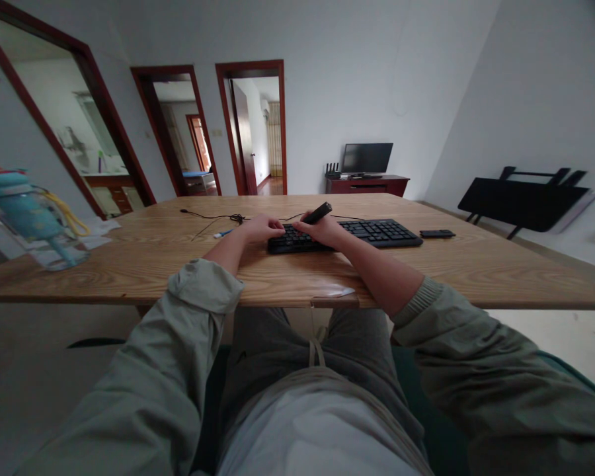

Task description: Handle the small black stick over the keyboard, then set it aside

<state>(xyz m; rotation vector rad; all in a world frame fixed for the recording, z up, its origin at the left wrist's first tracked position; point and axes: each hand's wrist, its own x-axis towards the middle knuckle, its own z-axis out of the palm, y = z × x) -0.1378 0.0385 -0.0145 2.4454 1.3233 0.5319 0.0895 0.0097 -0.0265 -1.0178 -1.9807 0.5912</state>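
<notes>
A black keyboard (384,233) lies on the wooden table in front of me. My right hand (322,230) is over its left half, closed around a thick black handle (319,213). That handle slants up to the right; its lower end points at the keys and is hidden by my fingers, so the tool's kind does not show. At the keyboard's left end is my left hand (264,229), its fingers bent together around the corner. Close to the left wrist lies a small blue and white item (222,234), partly hidden.
A thin black cable (208,215) runs behind the keyboard. Right of it lies a dark flat object (437,233), perhaps a phone. A blue water bottle (27,211) with a yellow strap stands at the table's left, beside white paper (99,231). Clear plastic (334,291) covers the front edge.
</notes>
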